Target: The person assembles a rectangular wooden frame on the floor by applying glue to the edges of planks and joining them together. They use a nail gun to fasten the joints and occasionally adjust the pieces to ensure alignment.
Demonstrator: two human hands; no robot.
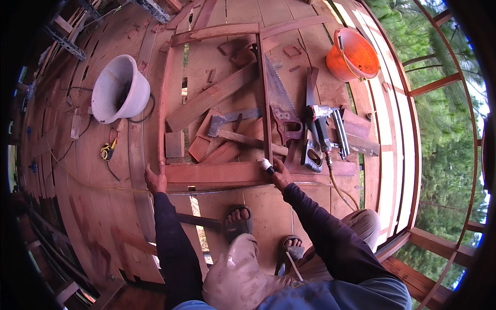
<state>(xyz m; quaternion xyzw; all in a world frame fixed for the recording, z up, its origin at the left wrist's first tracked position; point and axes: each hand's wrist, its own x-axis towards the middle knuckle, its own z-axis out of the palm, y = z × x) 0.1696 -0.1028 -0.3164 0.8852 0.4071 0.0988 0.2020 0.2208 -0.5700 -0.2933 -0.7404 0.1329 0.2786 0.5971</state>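
Observation:
A rectangular reddish wooden frame (214, 173) lies before me, its near rail level with both hands. My left hand (155, 180) is closed round its near left corner, thumb against the wood. At the near right corner my right hand (281, 175) is closed on the frame. A small white-and-black piece (267, 166) shows at that hand's thumb side; whether it is a wrap or a held thing, I cannot tell. Inside the frame's outline lie a hammer (248, 139) and wood offcuts (214, 95). A handsaw (283, 106) lies just right of the frame.
Right of the frame are a nail gun (321, 126) with its air hose (337, 185) and a second saw (312, 155). An orange bucket (352, 54) stands far right, a grey bucket (120, 90) left, near a yellow tape measure (108, 150). The plank floor (258, 206) has gaps.

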